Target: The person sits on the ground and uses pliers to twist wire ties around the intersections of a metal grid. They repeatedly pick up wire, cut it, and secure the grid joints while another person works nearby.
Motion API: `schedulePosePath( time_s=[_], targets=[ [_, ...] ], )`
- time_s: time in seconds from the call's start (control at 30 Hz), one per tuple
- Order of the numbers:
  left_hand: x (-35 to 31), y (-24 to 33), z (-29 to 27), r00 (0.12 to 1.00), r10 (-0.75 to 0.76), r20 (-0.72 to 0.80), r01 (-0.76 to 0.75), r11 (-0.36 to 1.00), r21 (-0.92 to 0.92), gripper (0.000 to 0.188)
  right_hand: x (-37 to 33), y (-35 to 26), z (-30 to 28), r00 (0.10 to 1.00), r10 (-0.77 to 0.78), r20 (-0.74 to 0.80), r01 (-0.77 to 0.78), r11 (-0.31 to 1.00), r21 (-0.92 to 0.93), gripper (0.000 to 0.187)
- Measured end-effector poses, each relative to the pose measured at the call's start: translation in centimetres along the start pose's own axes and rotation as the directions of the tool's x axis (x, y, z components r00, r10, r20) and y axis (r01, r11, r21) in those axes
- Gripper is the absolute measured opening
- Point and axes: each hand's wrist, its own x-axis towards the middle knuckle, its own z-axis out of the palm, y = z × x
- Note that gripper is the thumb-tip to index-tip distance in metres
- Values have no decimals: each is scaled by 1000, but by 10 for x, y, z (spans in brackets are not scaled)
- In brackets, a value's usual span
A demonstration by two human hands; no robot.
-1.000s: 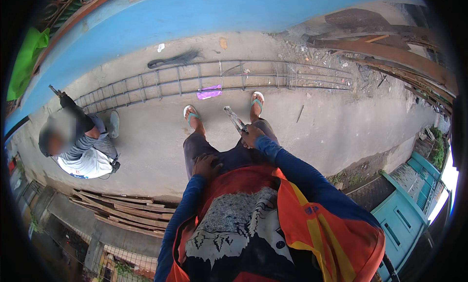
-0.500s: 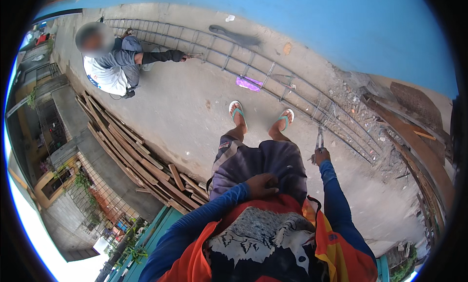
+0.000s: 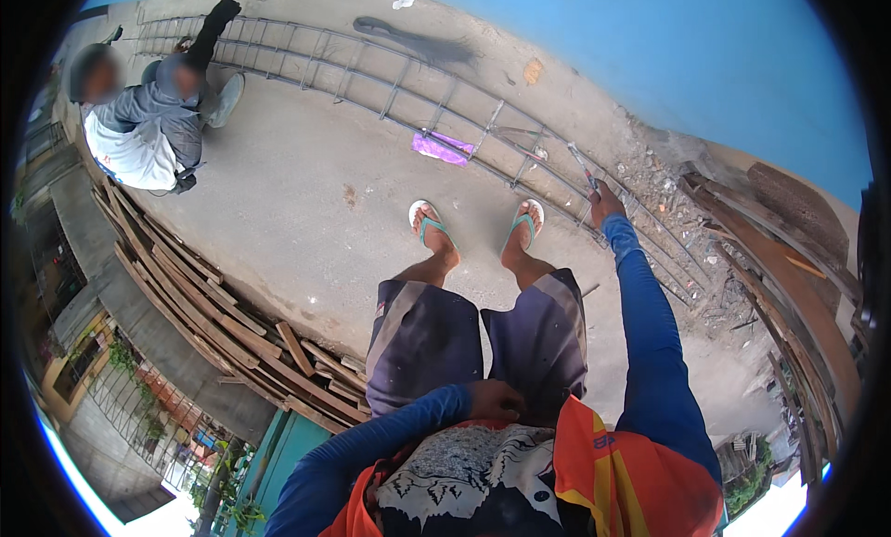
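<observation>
My right hand (image 3: 606, 203) is closed around a pair of slim metal pliers (image 3: 583, 164), held out over the near end of a rebar cage (image 3: 432, 110). This long ladder-like frame of steel bars and stirrups lies on the concrete ground, running from upper left to lower right. My left hand (image 3: 497, 401) rests at my lap with its fingers curled; what they hold, if anything, is hidden. Both my feet, in white and green flip-flops, stand beside the cage. A purple packet (image 3: 442, 148) lies against its near bar.
A co-worker (image 3: 139, 119) squats near the cage's far end, one dark-sleeved arm stretched across it. Long wooden planks (image 3: 223, 305) are stacked at the left. Rubble (image 3: 664, 180) and more boards (image 3: 789, 258) lie at the right, below a blue wall (image 3: 650, 45).
My right hand has swung the pliers forward and up over the cage. My view has shifted slightly right. The co-worker's arm has moved from the near bar to beyond the far side.
</observation>
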Motion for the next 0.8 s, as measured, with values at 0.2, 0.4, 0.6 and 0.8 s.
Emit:
schedulePosePath(
  time_s=[0.2,0.4,0.6,0.8],
  targets=[
    [63,-105,-123,815,-253,-521,79,940,-332,23,144,-27,42,998,39,-43,-47,981,-188,43],
    [192,-216,-277,432,-178,-884,-428,823,-374,20,236,-9,83,825,-448,-344,293,860,-417,48],
    [262,-260,-402,-32,56,-998,-369,927,64,19,245,-61,109,561,-701,-441,606,710,-358,44],
    [271,-263,-458,-278,223,-934,-179,944,278,18,203,-110,176,572,-820,25,796,548,-256,40]
  ],
)
